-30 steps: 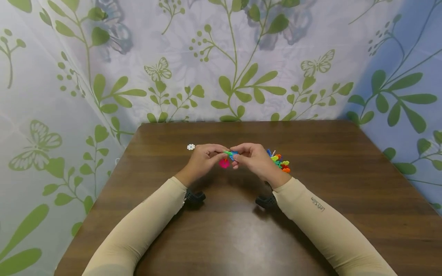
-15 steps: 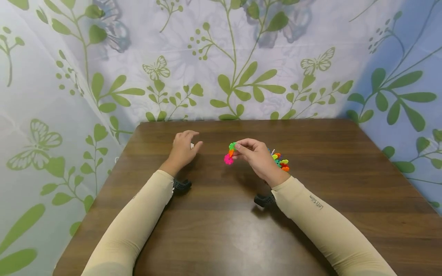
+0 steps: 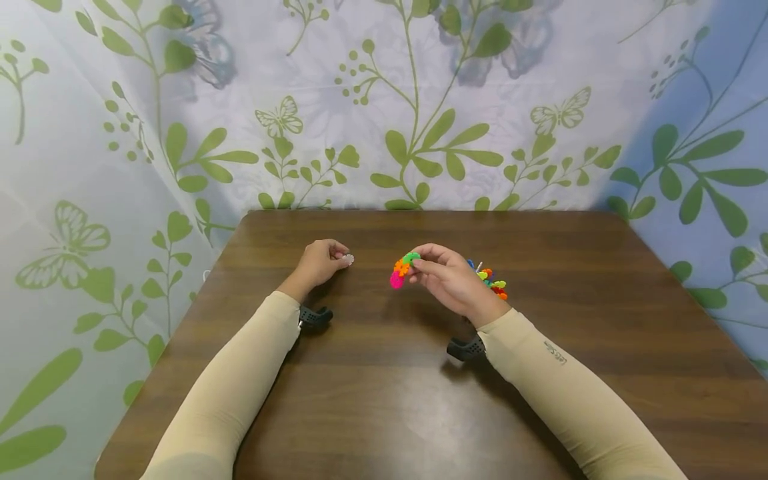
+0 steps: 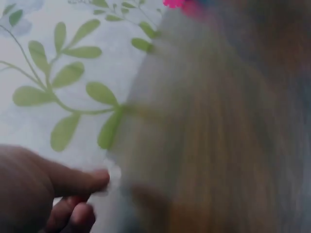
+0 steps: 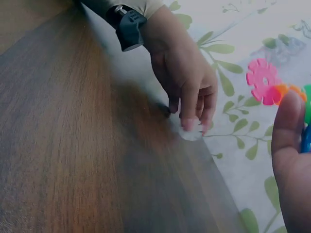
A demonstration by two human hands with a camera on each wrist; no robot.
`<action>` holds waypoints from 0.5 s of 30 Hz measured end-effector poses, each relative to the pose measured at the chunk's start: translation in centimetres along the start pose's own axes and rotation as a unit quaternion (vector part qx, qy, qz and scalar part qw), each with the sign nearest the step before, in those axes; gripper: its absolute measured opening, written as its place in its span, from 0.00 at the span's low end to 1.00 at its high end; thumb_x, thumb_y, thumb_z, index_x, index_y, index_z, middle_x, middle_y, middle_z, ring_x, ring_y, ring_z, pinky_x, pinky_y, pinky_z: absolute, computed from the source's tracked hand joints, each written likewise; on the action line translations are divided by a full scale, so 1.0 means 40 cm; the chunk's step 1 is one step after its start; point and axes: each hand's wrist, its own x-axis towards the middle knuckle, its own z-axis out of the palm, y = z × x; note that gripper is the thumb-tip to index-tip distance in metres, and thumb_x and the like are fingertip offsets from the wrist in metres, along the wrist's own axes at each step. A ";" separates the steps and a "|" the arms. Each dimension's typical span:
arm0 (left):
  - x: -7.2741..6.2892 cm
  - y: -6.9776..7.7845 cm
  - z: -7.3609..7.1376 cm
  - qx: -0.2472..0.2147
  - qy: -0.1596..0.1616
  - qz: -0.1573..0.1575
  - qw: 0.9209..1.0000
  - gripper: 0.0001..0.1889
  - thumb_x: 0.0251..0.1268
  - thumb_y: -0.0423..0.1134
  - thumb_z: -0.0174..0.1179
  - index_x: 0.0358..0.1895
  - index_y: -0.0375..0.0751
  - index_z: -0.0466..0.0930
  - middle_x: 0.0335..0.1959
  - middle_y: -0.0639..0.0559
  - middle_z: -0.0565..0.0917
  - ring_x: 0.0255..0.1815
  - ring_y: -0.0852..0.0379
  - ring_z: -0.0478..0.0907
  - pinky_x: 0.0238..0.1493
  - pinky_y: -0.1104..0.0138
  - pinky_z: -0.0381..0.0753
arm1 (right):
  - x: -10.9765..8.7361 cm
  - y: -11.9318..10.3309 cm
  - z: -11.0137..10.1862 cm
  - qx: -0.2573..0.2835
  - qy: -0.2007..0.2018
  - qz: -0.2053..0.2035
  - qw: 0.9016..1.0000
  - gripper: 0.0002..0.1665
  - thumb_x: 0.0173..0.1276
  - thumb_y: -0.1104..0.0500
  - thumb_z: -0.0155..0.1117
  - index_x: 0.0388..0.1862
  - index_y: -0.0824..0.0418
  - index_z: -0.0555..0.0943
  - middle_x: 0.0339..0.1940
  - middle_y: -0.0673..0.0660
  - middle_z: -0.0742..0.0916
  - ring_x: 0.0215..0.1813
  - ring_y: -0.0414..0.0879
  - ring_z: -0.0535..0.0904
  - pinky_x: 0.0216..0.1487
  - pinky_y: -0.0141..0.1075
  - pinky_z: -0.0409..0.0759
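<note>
My left hand (image 3: 318, 263) pinches a white notched plastic disc (image 3: 349, 259) between thumb and fingertips at the left of the table. In the right wrist view the white disc (image 5: 190, 131) hangs from those fingers. With thumb and fingers my right hand (image 3: 451, 279) holds up a short chain of interlocking flower-shaped discs near the middle. Its pink disc (image 3: 397, 279) sits at the lower end, then an orange disc (image 3: 401, 267), then a green disc (image 3: 411, 257) at my fingertips. A blue disc (image 5: 306, 140) shows by the thumb in the right wrist view; the palm side hides the rest.
Behind my right hand lies a cluster of colourful discs (image 3: 497, 285), partly covered by it. Brown wooden table (image 3: 384, 387) spreads below both arms. A leaf-patterned cloth (image 3: 336, 87) hangs along the back and sides. Black wrist mounts (image 3: 464, 349) stick out under the sleeves.
My left hand let go of the disc chain, moved left and took hold of the white disc. My right hand kept the chain, turning it slightly.
</note>
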 end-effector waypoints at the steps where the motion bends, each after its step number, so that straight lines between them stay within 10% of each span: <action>1: -0.004 0.014 -0.001 -0.017 -0.010 0.007 1.000 0.10 0.71 0.40 0.72 0.49 0.38 0.89 0.38 0.50 0.87 0.41 0.51 0.81 0.45 0.59 0.80 | -0.002 0.001 -0.002 0.006 -0.005 0.004 1.000 0.10 0.82 0.74 0.52 0.49 0.65 0.80 0.45 0.59 0.83 0.44 0.52 0.81 0.49 0.39 0.81; 4: -0.020 0.067 -0.004 -0.086 -0.028 0.052 0.994 0.10 0.73 0.45 0.71 0.46 0.42 0.90 0.39 0.51 0.88 0.41 0.49 0.82 0.43 0.59 0.81 | -0.005 0.005 -0.006 0.022 -0.016 0.013 1.000 0.12 0.83 0.73 0.50 0.48 0.64 0.80 0.44 0.58 0.84 0.42 0.51 0.80 0.47 0.38 0.80; 9: -0.053 0.170 -0.001 -0.221 -0.043 0.151 0.963 0.09 0.73 0.39 0.70 0.47 0.37 0.88 0.41 0.45 0.88 0.41 0.42 0.85 0.44 0.54 0.87 | -0.009 0.001 -0.010 0.043 -0.042 0.012 0.998 0.14 0.81 0.75 0.48 0.45 0.63 0.80 0.49 0.59 0.82 0.45 0.51 0.80 0.48 0.37 0.78; 15: -0.078 0.217 0.012 -0.245 -0.063 0.208 0.945 0.06 0.71 0.37 0.72 0.46 0.40 0.90 0.38 0.49 0.89 0.37 0.43 0.85 0.42 0.50 0.87 | -0.011 -0.009 -0.014 0.024 -0.061 0.006 0.998 0.15 0.77 0.78 0.49 0.47 0.62 0.79 0.51 0.59 0.82 0.47 0.51 0.80 0.52 0.38 0.77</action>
